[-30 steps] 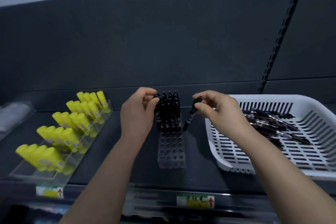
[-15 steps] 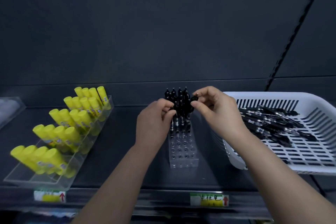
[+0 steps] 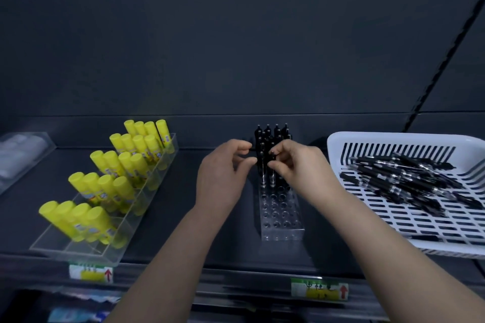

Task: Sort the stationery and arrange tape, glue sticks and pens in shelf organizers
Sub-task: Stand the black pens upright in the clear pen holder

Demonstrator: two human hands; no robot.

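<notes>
Right grip (image 3: 299,165) pinches a black pen (image 3: 273,178) standing upright in the clear pen holder (image 3: 282,220) on the shelf (image 3: 168,220); left grip (image 3: 223,176) curls against the neighbouring pen (image 3: 261,165), whether holding it I cannot tell

One wide-angle view, worn on the head, looks forward and down on the shelf (image 3: 178,191) from close in front. Both forearms enter at the bottom edge. The left hand (image 3: 223,173) and right hand (image 3: 301,165) meet mid-frame, each pinching a pen (image 3: 261,170) in the rack (image 3: 282,220). The glue sticks (image 3: 105,186) sit left, the basket (image 3: 338,144) right, cut by the frame edge. The back panel (image 3: 236,47) fills the upper half; the shelf's front labels (image 3: 319,291) sit low.
</notes>
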